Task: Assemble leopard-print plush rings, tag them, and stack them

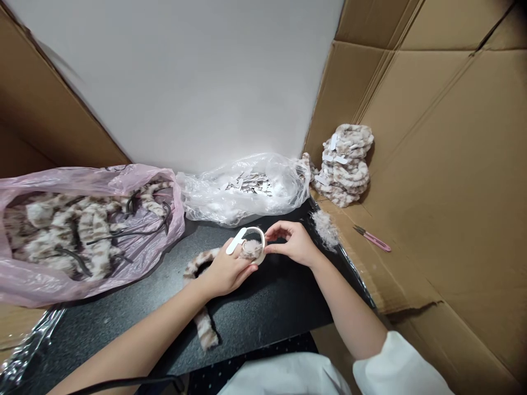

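Note:
My left hand (pixel 231 270) is closed around the end of a spotted furry strip (pixel 205 327), whose tail curls over the dark tabletop. A fluffy tuft (pixel 252 248) shows at the held end. A white T-shaped tag (pixel 236 241) lies across the left fingers. My right hand (pixel 291 241) pinches the right side of a white ring (pixel 263 241), perhaps a roll of tape, that encircles the tuft. The left fingertips touch the ring's lower edge; exactly how tag, ring and strip join is hidden.
A pink plastic bag (pixel 179 219) at left holds furry pieces and dark bands. Behind my hands, a clear bag (pixel 201 192) contains white tags. Furry loops with tags (pixel 348 164) are stacked at right, near loose fluff (pixel 325 229) and pink-handled snips (pixel 373 238). Cardboard walls (pixel 453 164) enclose the right side.

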`<state>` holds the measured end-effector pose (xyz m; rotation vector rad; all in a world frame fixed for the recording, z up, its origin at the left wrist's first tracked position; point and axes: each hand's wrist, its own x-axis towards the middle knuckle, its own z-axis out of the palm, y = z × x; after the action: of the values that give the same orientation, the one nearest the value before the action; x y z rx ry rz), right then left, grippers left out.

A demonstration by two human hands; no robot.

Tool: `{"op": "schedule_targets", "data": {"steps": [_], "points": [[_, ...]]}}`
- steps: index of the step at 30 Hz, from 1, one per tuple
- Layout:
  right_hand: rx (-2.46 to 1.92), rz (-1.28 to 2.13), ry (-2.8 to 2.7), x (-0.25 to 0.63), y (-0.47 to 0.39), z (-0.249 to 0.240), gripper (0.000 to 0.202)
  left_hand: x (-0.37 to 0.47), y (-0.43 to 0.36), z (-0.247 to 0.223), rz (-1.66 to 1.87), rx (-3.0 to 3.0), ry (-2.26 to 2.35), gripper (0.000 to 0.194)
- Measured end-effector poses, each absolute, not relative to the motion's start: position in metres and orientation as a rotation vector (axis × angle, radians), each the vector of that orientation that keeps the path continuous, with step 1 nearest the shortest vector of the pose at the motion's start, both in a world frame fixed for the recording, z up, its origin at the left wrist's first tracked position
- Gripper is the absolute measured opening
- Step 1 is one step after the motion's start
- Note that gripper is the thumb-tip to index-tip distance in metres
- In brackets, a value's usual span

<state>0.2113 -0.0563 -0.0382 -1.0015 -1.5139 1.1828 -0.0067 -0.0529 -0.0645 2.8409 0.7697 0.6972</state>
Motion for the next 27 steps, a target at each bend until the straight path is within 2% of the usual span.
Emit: {"op": "schedule_targets", "data": {"steps": [9,16,24,27], "points": [[-0.986,1.512,-1.475,0.222,-0.051,-0.039,0.036,-0.004,-0.053,-0.06,0.539,2.646,0.735,0.034],[-0.852,1.903,-1.449,0.229,-0.075,-0.012,0.039,0.001,-0.049,-0.058,0.557,2.464,0.81,0.035],[-0.972,1.925,-1.134,0.255,-0.071,-0.027,0.042,-0.005,-0.041,-0.055,0.561,2.512,0.641,0.028],[-0.875,1.987,-1.148,0.26,-0.082,-0.027,0.04,-0.003,-0.038,-0.055,0.535,2.501,0.67,0.027]]}}
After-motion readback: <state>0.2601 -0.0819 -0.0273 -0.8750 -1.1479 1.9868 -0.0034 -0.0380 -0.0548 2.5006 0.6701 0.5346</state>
